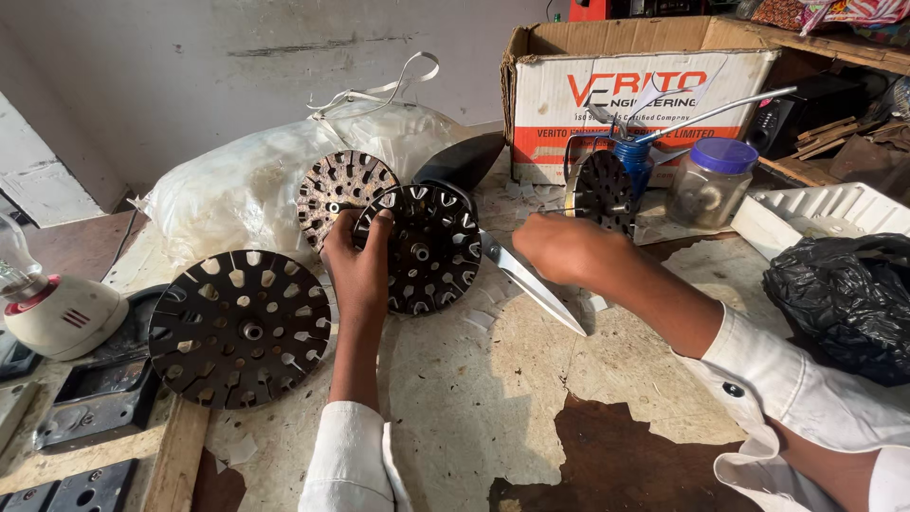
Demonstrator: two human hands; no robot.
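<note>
My left hand [358, 265] grips the left rim of a black slotted metal disc [427, 248] that stands tilted on the workbench. My right hand [569, 248] holds scissors [531, 283] by the handle, blades pointing down toward me, just right of that disc. Behind the held disc leans a rusty slotted disc [336, 190]. A larger black slotted disc [242, 327] lies flat to the left of my left arm. Another dark disc [604, 192] stands upright behind my right hand.
A cardboard box [645, 95] stands at the back right beside a blue-lidded jar [711, 180] and a blue oil can [637, 156]. A white plastic sack [246, 185] lies at the back left. A black bag [844, 294] and white tray [825, 209] sit right. A lamp [57, 308] stands left.
</note>
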